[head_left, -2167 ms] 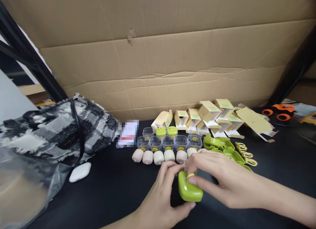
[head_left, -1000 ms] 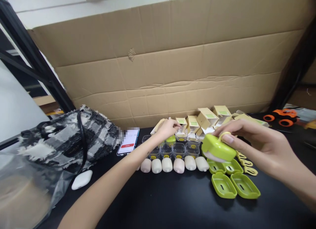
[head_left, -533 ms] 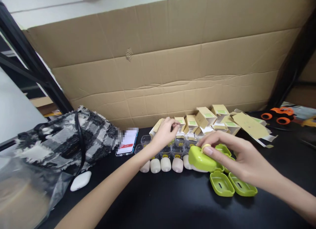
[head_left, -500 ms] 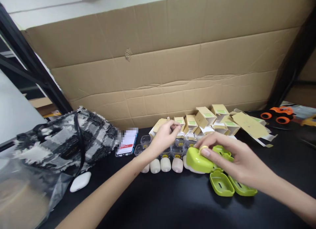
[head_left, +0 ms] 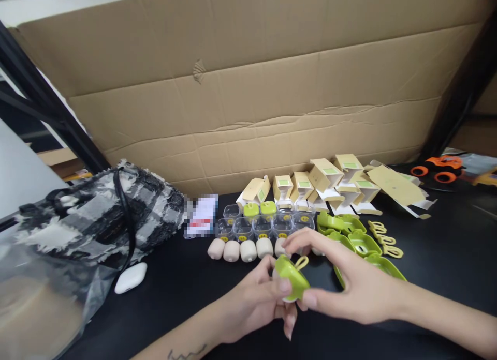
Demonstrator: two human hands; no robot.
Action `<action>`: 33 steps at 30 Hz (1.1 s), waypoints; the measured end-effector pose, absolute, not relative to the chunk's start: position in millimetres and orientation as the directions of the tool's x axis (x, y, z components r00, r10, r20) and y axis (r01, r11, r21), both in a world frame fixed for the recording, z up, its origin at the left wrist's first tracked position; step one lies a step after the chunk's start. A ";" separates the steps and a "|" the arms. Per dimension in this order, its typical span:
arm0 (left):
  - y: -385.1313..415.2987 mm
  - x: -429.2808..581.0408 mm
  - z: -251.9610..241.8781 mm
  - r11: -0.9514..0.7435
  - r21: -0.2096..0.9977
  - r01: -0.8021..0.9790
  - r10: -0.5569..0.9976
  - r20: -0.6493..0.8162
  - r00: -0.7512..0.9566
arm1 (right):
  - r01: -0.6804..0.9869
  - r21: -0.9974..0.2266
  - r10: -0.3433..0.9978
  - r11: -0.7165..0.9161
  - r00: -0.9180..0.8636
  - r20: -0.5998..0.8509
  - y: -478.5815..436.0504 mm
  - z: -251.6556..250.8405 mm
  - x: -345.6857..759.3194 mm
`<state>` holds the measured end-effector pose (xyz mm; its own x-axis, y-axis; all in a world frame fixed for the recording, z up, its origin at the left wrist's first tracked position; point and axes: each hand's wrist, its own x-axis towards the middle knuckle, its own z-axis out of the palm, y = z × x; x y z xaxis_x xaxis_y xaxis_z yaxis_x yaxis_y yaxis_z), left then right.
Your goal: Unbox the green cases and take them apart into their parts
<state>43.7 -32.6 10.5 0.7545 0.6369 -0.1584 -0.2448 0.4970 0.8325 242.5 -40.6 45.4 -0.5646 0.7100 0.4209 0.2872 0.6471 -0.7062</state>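
Observation:
A green plastic cover (head_left: 292, 278) with a pale yellow loop is held in front of me over the black table. My left hand (head_left: 256, 293) grips it from the left, its thumb across the green face. From the right, my right hand (head_left: 345, 277) has its thumb at the lower edge and its fingers curved over the top. A whitish edge shows under the cover; what it belongs to is hidden. Just beyond lies a row of pale rounded pieces (head_left: 248, 251), partly hidden by my right hand. Behind them are clear cups (head_left: 243, 228), with two green lids (head_left: 267, 208) among the back ones.
Green shells (head_left: 363, 244) and yellow loops (head_left: 384, 239) lie right. Small cardboard boxes (head_left: 326, 173) stand behind, by a cardboard wall (head_left: 248, 91). A phone (head_left: 202, 215), white case (head_left: 131, 278) and shaggy bag (head_left: 104, 215) are left, an orange toy truck (head_left: 440, 168) far right.
My left hand has come back from the clear cups and now holds the green cover. My right hand has brought the cover left and nearer, and the camera view has tipped down slightly.

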 end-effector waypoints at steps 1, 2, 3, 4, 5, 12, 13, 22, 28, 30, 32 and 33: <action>-34.2 43.1 8.5 0.474 0.853 -0.216 0.646 -0.171 0.744 | 0.332 -0.677 0.702 0.657 -0.596 0.389 -42.0 45.9 242.1; -36.0 42.6 7.2 0.452 0.874 -0.178 0.649 -0.185 0.738 | 0.368 -0.656 0.701 0.658 -0.617 0.357 -43.5 45.5 241.2; -37.5 42.1 6.2 0.429 0.892 -0.141 0.649 -0.196 0.735 | 0.393 -0.643 0.701 0.658 -0.632 0.331 -44.8 44.4 240.2; -38.7 41.7 5.5 0.405 0.907 -0.111 0.648 -0.200 0.735 | 0.405 -0.635 0.699 0.658 -0.642 0.315 -46.1 42.6 238.9; -39.5 41.4 5.1 0.386 0.918 -0.093 0.646 -0.197 0.737 | 0.407 -0.630 0.697 0.661 -0.645 0.314 -47.1 40.4 237.6; -44.6 49.1 4.9 0.367 0.929 -0.045 0.723 -0.255 0.642 | 0.361 -0.569 0.639 0.739 -0.641 0.424 -47.9 24.5 232.4; -46.1 51.2 3.6 0.369 0.928 -0.042 0.734 -0.263 0.626 | 0.350 -0.571 0.633 0.743 -0.644 0.429 -48.1 23.2 231.9; -51.4 55.7 -12.1 0.357 0.921 -0.156 0.753 -0.185 0.632 | 0.321 -0.524 0.569 0.789 -0.702 0.428 -53.5 30.9 227.9; -51.1 56.4 -7.6 0.355 0.921 -0.158 0.728 -0.167 0.665 | 0.296 -0.505 0.535 0.811 -0.725 0.434 -52.0 33.7 227.3; -50.2 53.4 -2.8 0.371 0.919 -0.133 0.726 -0.198 0.658 | 0.287 -0.538 0.547 0.793 -0.724 0.420 -52.2 34.1 229.1; -48.2 47.9 3.0 0.397 0.915 -0.071 0.691 -0.247 0.679 | 0.286 -0.584 0.574 0.760 -0.717 0.395 -52.0 35.6 232.6; -46.7 44.6 5.9 0.409 0.912 -0.037 0.667 -0.271 0.695 | 0.293 -0.607 0.594 0.739 -0.709 0.380 -51.5 36.9 234.8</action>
